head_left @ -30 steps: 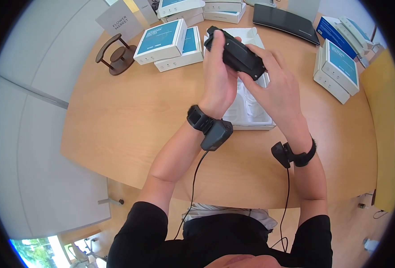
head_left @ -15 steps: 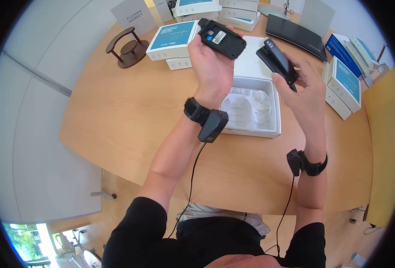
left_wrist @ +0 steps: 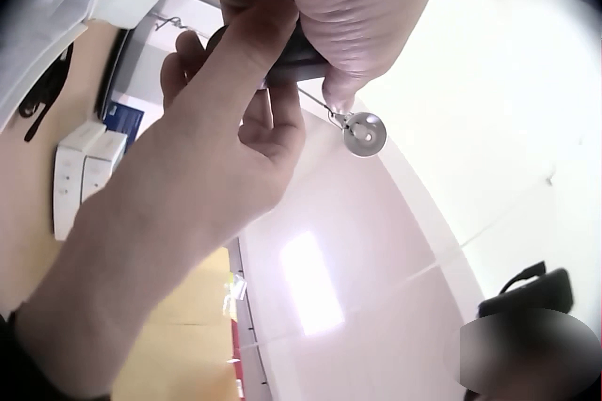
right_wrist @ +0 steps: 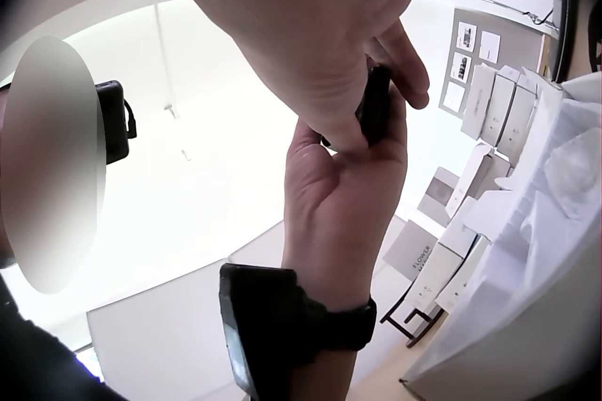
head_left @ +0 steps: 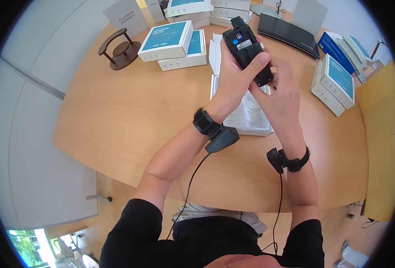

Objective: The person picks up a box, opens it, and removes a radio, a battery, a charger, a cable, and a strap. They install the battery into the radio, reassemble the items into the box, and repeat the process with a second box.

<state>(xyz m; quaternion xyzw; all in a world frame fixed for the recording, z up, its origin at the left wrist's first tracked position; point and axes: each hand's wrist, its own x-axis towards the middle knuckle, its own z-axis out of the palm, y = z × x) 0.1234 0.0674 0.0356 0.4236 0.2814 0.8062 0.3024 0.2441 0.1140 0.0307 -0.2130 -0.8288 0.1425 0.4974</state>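
Black and chunky, the device (head_left: 248, 52) is up in the air, tilted, held in both hands. From the head camera it shows just above the open white box (head_left: 251, 132) on the table (head_left: 117, 116). The left hand (head_left: 233, 79) cups it from the side, with its thumb pressed across the face that has the stickers. Its other fingers are mostly hidden behind, so I cannot tell just how they lie. The right hand (head_left: 281, 96) has its thumb and bent fingers pinching the low end. I cannot tell if a small part is tucked in there too.

The step seems to be some work at that low end. To do it well, let the left hand do the holding and the right hand do the little moves. Go gently and straight, with no twisting. If something sticks, look at the edge before pushing harder. Working lower would be safer, because a drop could break it.
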